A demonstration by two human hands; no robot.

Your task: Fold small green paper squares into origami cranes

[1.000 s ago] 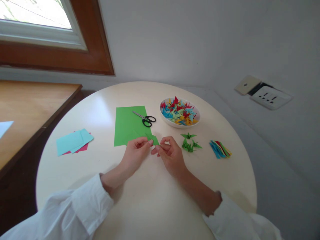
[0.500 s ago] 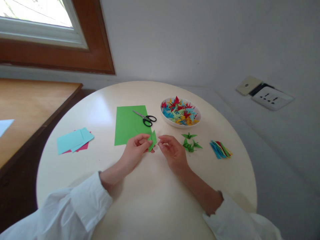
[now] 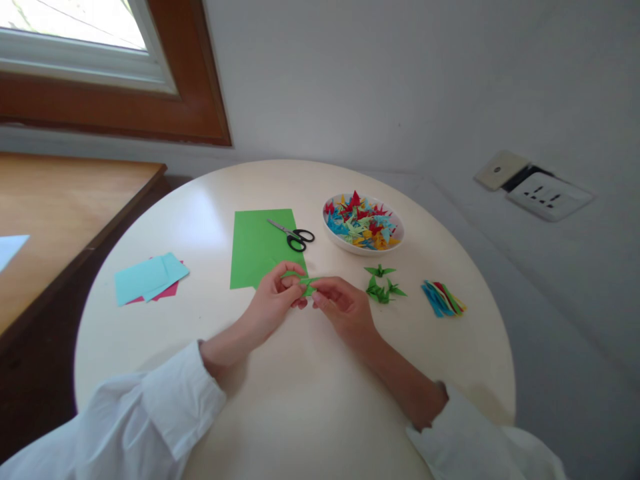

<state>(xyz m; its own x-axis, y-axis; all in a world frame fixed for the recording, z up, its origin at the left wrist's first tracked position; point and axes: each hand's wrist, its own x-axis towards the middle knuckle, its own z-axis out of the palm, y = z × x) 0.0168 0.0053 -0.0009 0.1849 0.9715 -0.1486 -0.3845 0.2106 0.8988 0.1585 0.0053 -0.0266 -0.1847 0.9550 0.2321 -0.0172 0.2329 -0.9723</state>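
Between my two hands is a small piece of folded green paper [image 3: 308,287], mostly covered by the fingers. My left hand [image 3: 276,292] pinches its left side, fingers curled. On the other side, my right hand [image 3: 347,305] is closed with thumb and fingertips on the paper's right end. Just beyond the hands lies a larger green sheet [image 3: 253,250], with black-handled scissors [image 3: 293,235] resting across its right edge. Several folded green paper cranes [image 3: 383,291] sit to the right of my right hand.
A white bowl [image 3: 357,250] full of colourful paper cranes stands behind the right hand. Thin coloured paper strips [image 3: 443,299] lie at the right. Light blue sheets [image 3: 143,279] overlap a pink one at the left of the round white table [image 3: 300,400].
My right hand has moved left and taken hold of the green paper, which only my left hand held before. The paper has turned from upright to nearly level.
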